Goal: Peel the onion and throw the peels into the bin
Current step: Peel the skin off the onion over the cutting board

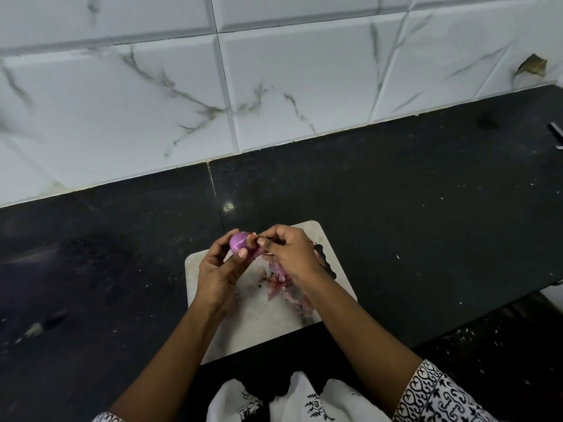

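Note:
A small purple onion [239, 242] is held above a white cutting board [259, 324]. My left hand [220, 269] grips the onion from the left and below, thumb on its front. My right hand [288, 251] pinches a strip of peel at the onion's right tip, fingers closed on it. A heap of pink and purple peels [288, 289] lies on the board under my right wrist, partly hidden by the arm. No bin is in view.
The board sits on a dark speckled counter [411, 223] backed by a white marbled tile wall [182, 102]. A dark tool [556, 132] lies at the counter's far right edge. The counter's front edge drops off at lower right.

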Demonstrator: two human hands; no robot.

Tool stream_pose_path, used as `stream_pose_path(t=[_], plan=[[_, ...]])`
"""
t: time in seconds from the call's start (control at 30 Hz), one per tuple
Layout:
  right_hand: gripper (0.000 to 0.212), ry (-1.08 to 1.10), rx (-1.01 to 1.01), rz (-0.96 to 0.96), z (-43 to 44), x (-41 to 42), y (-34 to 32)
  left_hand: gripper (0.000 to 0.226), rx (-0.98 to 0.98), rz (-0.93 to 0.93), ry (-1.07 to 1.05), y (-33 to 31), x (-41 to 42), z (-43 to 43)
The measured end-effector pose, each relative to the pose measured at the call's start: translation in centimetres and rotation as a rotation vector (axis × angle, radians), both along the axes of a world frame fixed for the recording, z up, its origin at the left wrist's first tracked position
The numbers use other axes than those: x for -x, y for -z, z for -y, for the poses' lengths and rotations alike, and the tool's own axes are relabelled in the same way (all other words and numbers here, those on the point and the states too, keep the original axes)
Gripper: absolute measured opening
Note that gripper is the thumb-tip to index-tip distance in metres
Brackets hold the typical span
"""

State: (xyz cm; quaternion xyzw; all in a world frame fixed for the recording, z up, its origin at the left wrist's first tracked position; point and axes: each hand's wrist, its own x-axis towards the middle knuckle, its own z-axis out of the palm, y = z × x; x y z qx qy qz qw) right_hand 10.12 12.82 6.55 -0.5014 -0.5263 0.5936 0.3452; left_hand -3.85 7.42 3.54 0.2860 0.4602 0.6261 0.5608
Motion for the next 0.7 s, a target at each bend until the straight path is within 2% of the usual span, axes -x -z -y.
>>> stream_pose_path(t=[0.13,0.23,0.3,0.4,0.6,0.7], plan=[[0.006,-0.002,-0.189,0.192,-0.2,-0.3,0.3,0.084,0.064,0.141,0.008,0.0,-0.4,-0.1],[0.008,0.005,-0.357,0.458,-0.1,-0.3,1.2,0.076,0.115,0.266,0.011,0.2,-0.5,-0.2],[0.009,0.062,-0.419,0.537,-0.1,-0.6,1.6,0.068,0.171,0.343,0.012,0.1,-0.5,-0.3],[0.013,0.055,-0.466,0.650,-0.1,-1.3,1.8,0.040,0.249,0.394,0.010,0.1,-0.6,-0.2],[0.020,-0.063,-0.474,0.830,0.0,-2.1,2.3,0.047,0.338,0.399,0.030,0.3,-0.5,0.2],[0.027,-0.227,-0.478,0.927,0.2,-2.6,2.0,0.048,0.360,0.385,0.060,0.3,-0.4,0.2]])
